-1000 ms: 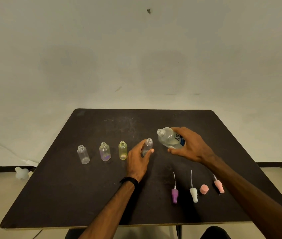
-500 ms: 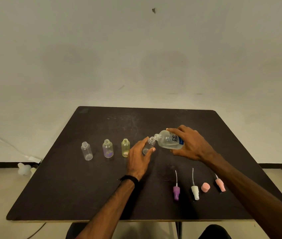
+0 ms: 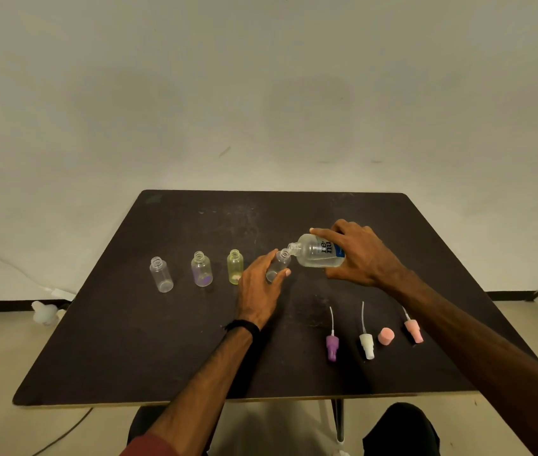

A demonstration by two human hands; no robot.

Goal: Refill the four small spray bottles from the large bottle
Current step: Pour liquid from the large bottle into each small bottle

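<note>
Tipped further since half a second ago: large bottle (image 3: 318, 255), now lying almost level in mid-frame, its open neck touching the mouth of the small clear bottle (image 3: 278, 265) beside it. Held there by the right hand (image 3: 361, 255), grip wrapped over the top and far side of the body, thumb underneath. Small clear bottle steadied upright on the desk (image 3: 129, 350) by the left hand (image 3: 259, 284), grip pinching its sides between thumb and fingers.

Large bottle: clear plastic, blue-and-white label with dark lettering, clear liquid pooled along its lower side. Whether liquid is passing into the small bottle: cannot tell.

Left of centre, three more small bottles standing upright in a row, uncapped, threads showing: a clear one (image 3: 161, 274) farthest left, apparently empty; a purple-tinted one (image 3: 201, 269) with a purple patch near the base; a yellow-tinted one (image 3: 235, 267) with a pale patch at the bottom, just beside the left hand.

Lower right of the desk, lying flat and well apart from the bottles: purple sprayer head (image 3: 332, 347), white sprayer head (image 3: 367, 345) and pink sprayer head (image 3: 414, 330), each with a thin dip tube pointing away, plus a pink cap (image 3: 386, 336) between the white and pink ones. Right forearm crossing above the pink sprayer head, partly hiding its tube.

Black wristband (image 3: 243, 325) on the left wrist. On the floor at left edge of frame, a white object (image 3: 43, 312), too blurred to identify.
</note>
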